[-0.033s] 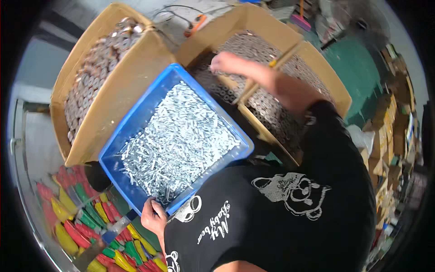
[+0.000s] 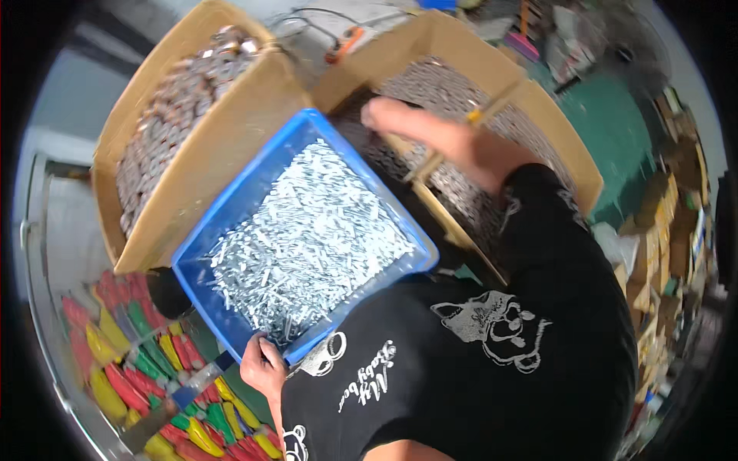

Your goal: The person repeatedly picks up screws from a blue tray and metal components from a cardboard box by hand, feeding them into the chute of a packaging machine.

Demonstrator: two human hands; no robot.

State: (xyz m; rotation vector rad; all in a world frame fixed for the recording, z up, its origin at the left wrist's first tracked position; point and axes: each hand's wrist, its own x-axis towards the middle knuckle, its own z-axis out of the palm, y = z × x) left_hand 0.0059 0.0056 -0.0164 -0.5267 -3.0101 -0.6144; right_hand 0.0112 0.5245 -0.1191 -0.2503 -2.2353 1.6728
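A blue plastic bin (image 2: 384, 270) full of small silvery metal pins (image 2: 315, 223) stands in front of me. At its near corner my left hand (image 2: 263, 364) is closed, thumb against the fingers, touching the rim. Whatever lies between those fingers is too small or hidden to make out. My right arm stretches away over a cardboard box (image 2: 453, 223) of small grey metal rings (image 2: 461, 192). Its hand, my right hand (image 2: 388, 117), is above the far part of the boxes, near the bin's far corner. Motion smears its fingers.
On the left stands a tall cardboard box (image 2: 223, 146) of larger metal rings (image 2: 173, 115). Red, yellow and green bundles (image 2: 154, 369) lie at the lower left. An orange power strip (image 2: 344, 44) with a cable is at the back. Stacked cartons (image 2: 653, 223) line the right side.
The whole view has shifted slightly, with the bin and boxes a little further right. My right hand stays over the boxes, its pose slightly changed; my left remains at the bin corner.
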